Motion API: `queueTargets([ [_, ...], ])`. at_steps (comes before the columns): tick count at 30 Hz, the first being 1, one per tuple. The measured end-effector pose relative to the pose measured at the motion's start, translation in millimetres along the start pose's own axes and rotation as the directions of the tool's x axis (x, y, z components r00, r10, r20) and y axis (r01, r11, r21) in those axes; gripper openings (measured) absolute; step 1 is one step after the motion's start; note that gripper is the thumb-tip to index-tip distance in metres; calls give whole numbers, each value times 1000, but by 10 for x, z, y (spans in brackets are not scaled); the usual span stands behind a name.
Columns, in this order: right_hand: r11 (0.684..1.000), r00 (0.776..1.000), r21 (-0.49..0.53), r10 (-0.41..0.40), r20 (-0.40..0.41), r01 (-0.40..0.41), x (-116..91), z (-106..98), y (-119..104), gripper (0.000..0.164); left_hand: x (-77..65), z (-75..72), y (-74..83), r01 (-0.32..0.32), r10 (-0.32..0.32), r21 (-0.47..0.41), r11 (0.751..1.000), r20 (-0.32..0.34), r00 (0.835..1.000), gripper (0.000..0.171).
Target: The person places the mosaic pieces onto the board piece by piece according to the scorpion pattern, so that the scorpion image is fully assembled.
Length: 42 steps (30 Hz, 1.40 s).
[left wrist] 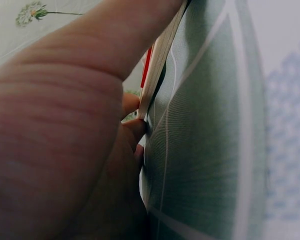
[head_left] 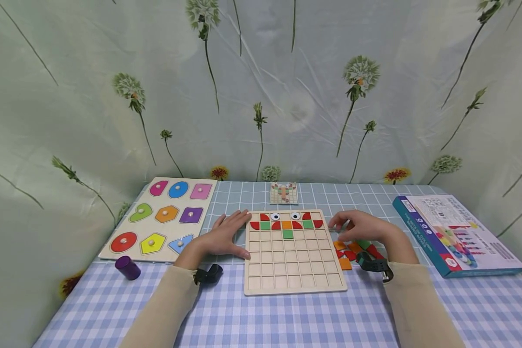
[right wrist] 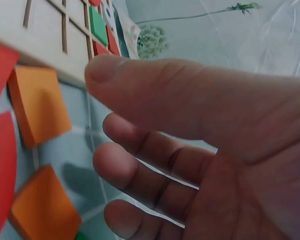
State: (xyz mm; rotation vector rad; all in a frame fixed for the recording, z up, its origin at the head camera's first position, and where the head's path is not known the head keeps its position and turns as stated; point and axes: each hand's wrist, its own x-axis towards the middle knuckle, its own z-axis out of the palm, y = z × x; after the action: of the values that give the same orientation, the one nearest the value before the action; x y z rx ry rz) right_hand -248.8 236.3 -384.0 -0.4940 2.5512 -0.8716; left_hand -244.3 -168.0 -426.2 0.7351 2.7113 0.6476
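A wooden grid board (head_left: 293,268) lies flat in the middle of the table. Along its top rows sit red quarter-circle pieces (head_left: 318,224), green squares (head_left: 308,224), an orange square and two eye pieces (head_left: 275,216). My left hand (head_left: 227,235) rests at the board's left edge, fingers extended, thumb lower down the same side. Beyond the right edge, my right hand (head_left: 364,226) hovers over loose pieces, its fingers loosely bent. In the right wrist view, nothing shows between thumb (right wrist: 155,95) and fingers; an orange piece (right wrist: 40,105) lies just beside them.
A picture card (head_left: 283,194) stands behind the board. To the left are a knobbed shape puzzle (head_left: 156,236) and a purple cylinder (head_left: 128,268). A flat game box (head_left: 456,237) lies on the right. A flowered curtain (head_left: 296,96) hangs behind the table.
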Motion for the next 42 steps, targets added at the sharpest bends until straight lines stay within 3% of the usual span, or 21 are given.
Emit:
queueTargets([
  [20,1000,999,10,-3,50,2,8,43,116,25,-3,8,-10,11,-11,1,1000,6,1000,112],
  [25,1000,999,-16,1,-38,-1,83,116,-36,20,-14,-1,-12,5,-5,-1,1000,4,1000,112],
  [29,998,995,-39,-44,-91,40,174,221,-239,17,-14,0,-14,0,0,5,1000,3,1000,111],
  [38,984,983,-41,-174,-59,172,339,489,-489,23,-14,-17,2,-2,2,0,1000,2,1000,111],
  [42,981,979,-43,-189,-70,187,354,553,-534,25,-6,-16,9,-4,4,-5,1000,-1,1000,111],
])
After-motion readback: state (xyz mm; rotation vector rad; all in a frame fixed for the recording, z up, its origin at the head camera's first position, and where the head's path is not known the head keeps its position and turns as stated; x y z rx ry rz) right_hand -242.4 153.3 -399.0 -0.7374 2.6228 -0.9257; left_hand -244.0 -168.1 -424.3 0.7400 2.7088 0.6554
